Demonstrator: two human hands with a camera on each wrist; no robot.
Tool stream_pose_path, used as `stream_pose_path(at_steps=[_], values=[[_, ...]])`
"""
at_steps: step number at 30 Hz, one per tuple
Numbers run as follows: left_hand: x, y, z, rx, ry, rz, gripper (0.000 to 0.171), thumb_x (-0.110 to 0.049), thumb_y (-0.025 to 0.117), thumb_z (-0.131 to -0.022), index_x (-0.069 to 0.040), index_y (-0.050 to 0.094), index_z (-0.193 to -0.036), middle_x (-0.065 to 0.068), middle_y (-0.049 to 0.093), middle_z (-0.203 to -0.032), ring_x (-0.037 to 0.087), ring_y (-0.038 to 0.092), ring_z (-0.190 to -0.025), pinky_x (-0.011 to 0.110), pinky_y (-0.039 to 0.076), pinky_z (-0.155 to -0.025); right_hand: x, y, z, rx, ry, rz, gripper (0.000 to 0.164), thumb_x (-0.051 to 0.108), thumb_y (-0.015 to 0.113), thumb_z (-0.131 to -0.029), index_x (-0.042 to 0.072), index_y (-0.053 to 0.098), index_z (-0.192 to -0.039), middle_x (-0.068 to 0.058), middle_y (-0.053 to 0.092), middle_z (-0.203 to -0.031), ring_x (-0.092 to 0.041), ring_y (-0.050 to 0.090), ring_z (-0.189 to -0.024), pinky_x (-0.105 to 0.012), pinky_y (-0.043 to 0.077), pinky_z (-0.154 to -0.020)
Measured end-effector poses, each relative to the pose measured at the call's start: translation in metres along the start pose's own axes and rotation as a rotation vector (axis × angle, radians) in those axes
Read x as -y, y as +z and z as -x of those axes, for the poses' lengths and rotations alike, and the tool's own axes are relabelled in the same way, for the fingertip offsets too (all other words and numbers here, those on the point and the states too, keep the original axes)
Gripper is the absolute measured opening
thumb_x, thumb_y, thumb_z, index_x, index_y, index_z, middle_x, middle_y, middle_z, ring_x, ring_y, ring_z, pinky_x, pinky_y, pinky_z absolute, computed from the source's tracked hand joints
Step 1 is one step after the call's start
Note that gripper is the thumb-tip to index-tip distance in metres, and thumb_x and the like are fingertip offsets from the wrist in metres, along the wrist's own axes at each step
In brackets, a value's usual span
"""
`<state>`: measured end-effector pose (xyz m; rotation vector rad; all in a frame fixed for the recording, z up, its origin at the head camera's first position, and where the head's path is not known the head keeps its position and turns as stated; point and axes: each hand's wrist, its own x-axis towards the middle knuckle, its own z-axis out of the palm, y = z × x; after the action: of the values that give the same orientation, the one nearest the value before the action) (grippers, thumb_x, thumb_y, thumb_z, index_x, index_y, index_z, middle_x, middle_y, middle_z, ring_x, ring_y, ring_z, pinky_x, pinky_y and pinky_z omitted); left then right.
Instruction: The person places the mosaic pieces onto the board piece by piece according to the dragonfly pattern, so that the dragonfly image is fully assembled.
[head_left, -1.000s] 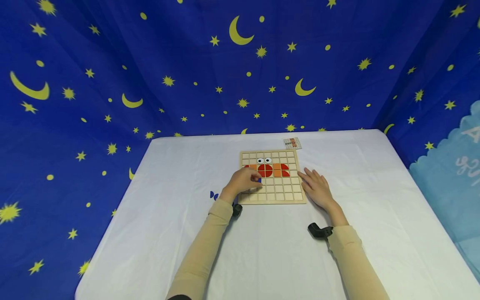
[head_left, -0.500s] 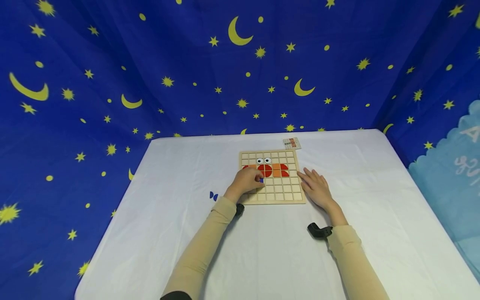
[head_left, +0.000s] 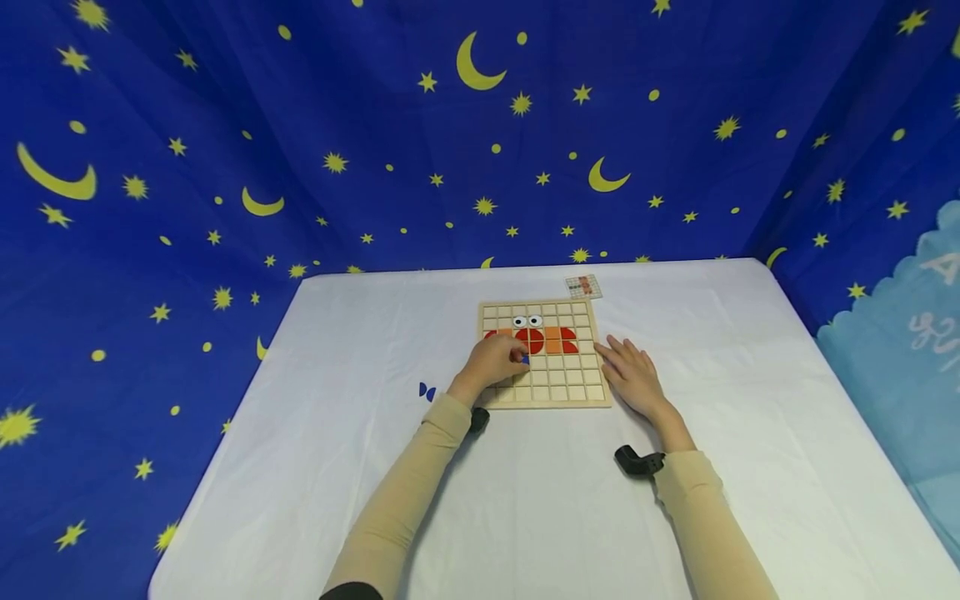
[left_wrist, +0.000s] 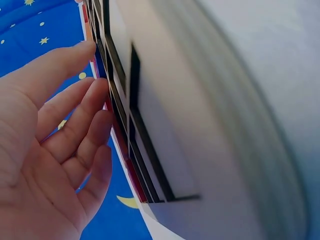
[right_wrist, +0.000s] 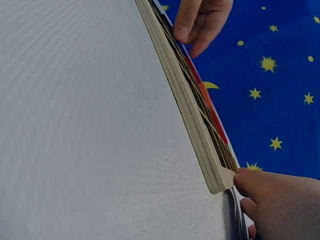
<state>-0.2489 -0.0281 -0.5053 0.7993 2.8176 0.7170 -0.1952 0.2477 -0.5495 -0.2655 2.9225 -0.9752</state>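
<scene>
A wooden grid board (head_left: pixel 562 407) lies on the table, with red and orange tiles (head_left: pixel 555 340) and two round eye tiles (head_left: pixel 528 321) set in its cells. My left hand (head_left: pixel 491 362) is over the board's left part and pinches a small blue tile (head_left: pixel 526 360) between thumb and fingertips, right at a cell below the red circle. In the left wrist view the blue tile (left_wrist: pixel 100 65) shows between thumb and forefinger, the other fingers loosely bent. My right hand (head_left: pixel 632 377) lies beside the board, fingers extended, its fingertips at the right edge.
Two small blue tiles (head_left: pixel 427 391) lie on the white tablecloth (head_left: pixel 360 467) left of the board. A pattern card (head_left: pixel 584 287) rests behind the board's far right corner. A blue star-patterned curtain (head_left: pixel 420 150) hangs behind the table.
My left hand has shifted slightly to the right over the board with the blue tile, which now shows less between the fingertips. The right hand has stayed at the board's edge.
</scene>
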Motion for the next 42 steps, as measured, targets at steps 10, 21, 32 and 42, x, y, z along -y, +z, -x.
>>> stream_pose_path(at_steps=[10,21,32,42], values=[[-0.001,-0.001,0.000,0.015,-0.013,0.020,0.031,-0.022,0.073,-0.084,-0.013,0.070,-0.113,-0.001,0.071,-0.091,0.011,0.063,-0.083,0.028,0.050,-0.078,0.001,0.000,0.000,0.002,-0.003,0.003,0.047,0.026,0.039,-0.102,0.011,0.037,-0.146,-0.019,0.022,-0.157,-0.044,0.009,-0.145,-0.060,0.000,-0.115],[0.009,-0.006,0.015,0.004,-0.005,0.061,0.032,-0.023,0.072,-0.084,-0.013,0.069,-0.114,0.000,0.071,-0.094,0.013,0.065,-0.087,0.031,0.052,-0.081,0.002,0.004,0.000,0.004,-0.020,-0.011,0.047,0.026,0.040,-0.102,0.010,0.038,-0.146,-0.020,0.023,-0.156,-0.045,0.009,-0.145,-0.061,0.001,-0.115],[0.038,-0.021,0.050,-0.105,-0.073,0.176,0.029,-0.021,0.070,-0.086,-0.012,0.069,-0.114,0.001,0.071,-0.093,0.016,0.064,-0.087,0.035,0.052,-0.081,0.001,-0.001,0.000,0.001,-0.025,0.004,0.047,0.026,0.038,-0.102,0.009,0.036,-0.146,-0.021,0.021,-0.156,-0.046,0.008,-0.145,-0.061,0.000,-0.115],[0.067,-0.038,0.086,-0.195,-0.141,0.243,0.030,-0.018,0.069,-0.086,-0.009,0.068,-0.115,0.007,0.071,-0.095,0.021,0.063,-0.088,0.037,0.051,-0.079,0.000,0.000,-0.001,0.003,-0.025,0.018,0.048,0.028,0.038,-0.102,0.010,0.036,-0.147,-0.021,0.021,-0.156,-0.046,0.008,-0.144,-0.062,0.001,-0.114]])
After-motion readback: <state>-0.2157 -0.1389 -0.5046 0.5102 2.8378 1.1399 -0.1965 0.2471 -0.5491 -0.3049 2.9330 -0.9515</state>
